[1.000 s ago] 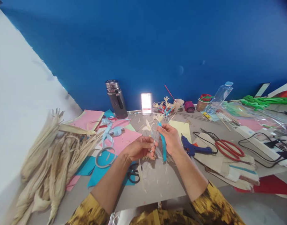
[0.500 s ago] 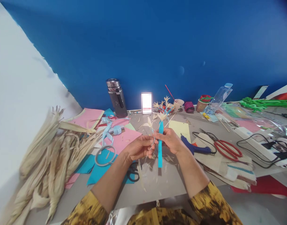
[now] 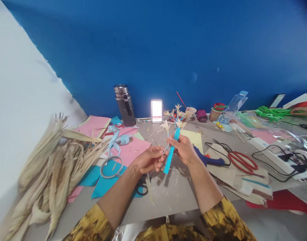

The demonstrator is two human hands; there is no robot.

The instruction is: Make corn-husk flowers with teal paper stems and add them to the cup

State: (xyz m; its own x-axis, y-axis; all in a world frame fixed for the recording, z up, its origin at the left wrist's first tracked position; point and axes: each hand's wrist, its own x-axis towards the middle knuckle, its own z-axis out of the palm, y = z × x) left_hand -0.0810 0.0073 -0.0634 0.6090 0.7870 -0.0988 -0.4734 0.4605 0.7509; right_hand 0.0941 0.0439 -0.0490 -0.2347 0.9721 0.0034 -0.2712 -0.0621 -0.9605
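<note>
Blue strip (image 3: 171, 152) swung from near-vertical to tilted, lower end now further left. Right hand (image 3: 185, 149) pinches it just below frame centre; left hand (image 3: 150, 158) grips a thin stem (image 3: 166, 147) beside it, pale flower (image 3: 166, 126) above.

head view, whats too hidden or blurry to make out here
All in the head view:
stem, lower end: covered by the left hand's grip
right hand's grip: partly hidden by the blue strip
black scissors: partly hidden by the left forearm
bright screen, content: blurred
another person's hand: cut off by the right edge
</note>
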